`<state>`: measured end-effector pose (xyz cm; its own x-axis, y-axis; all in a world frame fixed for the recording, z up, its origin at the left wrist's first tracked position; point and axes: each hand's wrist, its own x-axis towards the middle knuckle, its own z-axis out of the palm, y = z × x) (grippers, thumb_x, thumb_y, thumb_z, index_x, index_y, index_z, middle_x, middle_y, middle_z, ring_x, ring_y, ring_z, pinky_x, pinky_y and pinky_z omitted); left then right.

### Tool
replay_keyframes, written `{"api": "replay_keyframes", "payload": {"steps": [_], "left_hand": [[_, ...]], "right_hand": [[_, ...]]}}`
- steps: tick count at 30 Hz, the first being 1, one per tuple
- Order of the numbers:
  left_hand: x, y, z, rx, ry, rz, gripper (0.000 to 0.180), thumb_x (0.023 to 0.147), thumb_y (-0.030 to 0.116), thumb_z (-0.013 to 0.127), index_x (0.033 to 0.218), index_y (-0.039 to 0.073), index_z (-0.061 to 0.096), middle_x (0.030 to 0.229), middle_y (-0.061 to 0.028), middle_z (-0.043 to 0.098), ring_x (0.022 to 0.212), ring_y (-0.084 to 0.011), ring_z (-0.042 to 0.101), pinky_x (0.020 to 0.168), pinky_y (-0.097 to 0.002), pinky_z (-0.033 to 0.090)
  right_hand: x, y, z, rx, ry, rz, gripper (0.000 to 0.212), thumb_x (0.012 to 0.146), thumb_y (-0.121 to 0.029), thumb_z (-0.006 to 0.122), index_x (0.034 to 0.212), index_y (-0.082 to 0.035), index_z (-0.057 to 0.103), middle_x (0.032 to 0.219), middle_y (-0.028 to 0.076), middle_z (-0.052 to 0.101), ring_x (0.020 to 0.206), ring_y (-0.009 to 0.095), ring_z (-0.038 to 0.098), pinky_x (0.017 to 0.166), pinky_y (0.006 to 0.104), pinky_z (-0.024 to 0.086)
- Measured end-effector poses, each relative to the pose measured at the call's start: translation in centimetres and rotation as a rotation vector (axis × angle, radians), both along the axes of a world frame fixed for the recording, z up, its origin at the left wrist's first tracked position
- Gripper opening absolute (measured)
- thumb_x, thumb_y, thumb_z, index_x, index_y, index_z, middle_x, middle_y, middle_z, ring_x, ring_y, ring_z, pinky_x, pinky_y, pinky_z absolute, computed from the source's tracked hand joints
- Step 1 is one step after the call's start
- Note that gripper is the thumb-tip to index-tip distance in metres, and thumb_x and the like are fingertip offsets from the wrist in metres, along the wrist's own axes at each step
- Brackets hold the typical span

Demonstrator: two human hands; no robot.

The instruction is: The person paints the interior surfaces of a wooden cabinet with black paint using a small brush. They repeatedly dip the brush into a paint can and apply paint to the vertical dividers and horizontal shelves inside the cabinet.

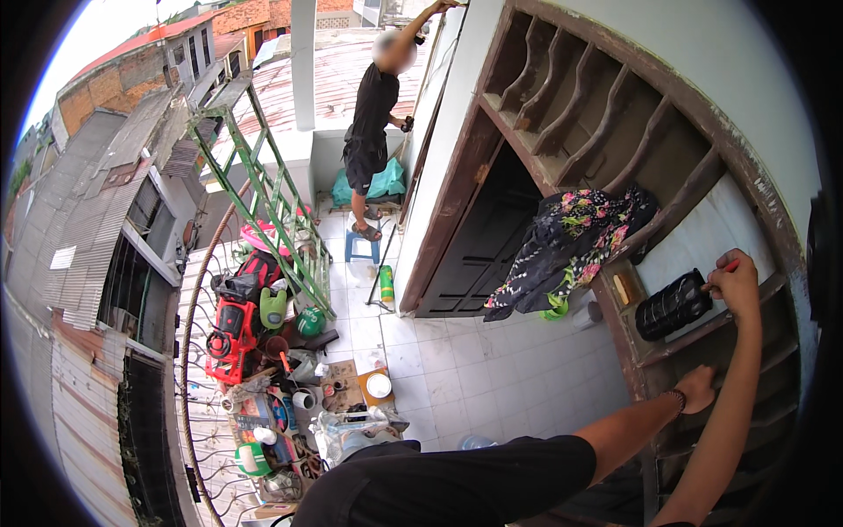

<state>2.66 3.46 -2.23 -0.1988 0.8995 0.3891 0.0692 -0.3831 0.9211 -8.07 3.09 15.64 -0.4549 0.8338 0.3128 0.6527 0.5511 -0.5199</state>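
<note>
My right hand (736, 285) is closed round a slim red-handled tool (731, 266), which looks like a paintbrush; its head is hidden. Its lower end is at the mouth of a black ribbed plastic container (672, 306), which lies tilted on the brown wooden frame. Lower down, my left hand (698, 389), with a bracelet at the wrist, is curled on a wooden slat (736, 373) of that frame; its fingertips are mostly hidden. Beside the container stands a small yellowish block (627, 288). A dark floral cloth (571, 246) hangs over the frame further left.
Far below is a white tiled floor (439, 351). A green metal ladder (272, 202) rises near the curved railing (186, 351), by piled tools and a red machine (232, 334). Another person (373, 114) stands on a blue stool (361, 248), reaching up the wall. A dark door (483, 237) is below the frame.
</note>
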Motion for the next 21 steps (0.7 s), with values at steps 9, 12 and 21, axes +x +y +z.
{"api": "replay_keyframes", "payload": {"steps": [9,12,21], "left_hand": [[-1.8,-1.1,0.7,0.019,-0.03,-0.076,0.061,0.083,0.04,0.068,0.122,-0.004,0.058,0.117,-0.0322,0.06,0.114,-0.0437,0.056,0.101,-0.0468,0.044],[-1.2,-0.9,0.4,0.032,-0.033,0.012,0.058,0.085,0.039,0.065,0.121,-0.005,0.059,0.114,-0.0325,0.061,0.113,-0.0443,0.056,0.1,-0.047,0.045],[-2.8,-0.8,0.4,0.18,0.008,-0.142,0.059,0.082,0.042,0.068,0.113,-0.008,0.062,0.098,-0.0291,0.068,0.1,-0.0423,0.065,0.09,-0.0457,0.051]], "right_hand": [[0.1,2.6,-0.8,0.192,-0.283,0.015,0.013,0.064,0.007,0.055,0.074,0.002,0.063,0.067,0.012,0.063,0.061,0.023,0.062,0.058,0.0367,0.048],[0.1,3.3,-1.2,0.239,-0.252,0.047,0.015,0.064,0.006,0.052,0.072,0.002,0.064,0.067,0.016,0.064,0.064,0.026,0.063,0.064,0.0376,0.048],[-1.3,-1.5,0.0,0.408,-0.436,-0.044,0.017,0.075,-0.008,0.058,0.083,-0.007,0.074,0.088,0.02,0.071,0.088,0.036,0.068,0.082,0.0414,0.053]]}}
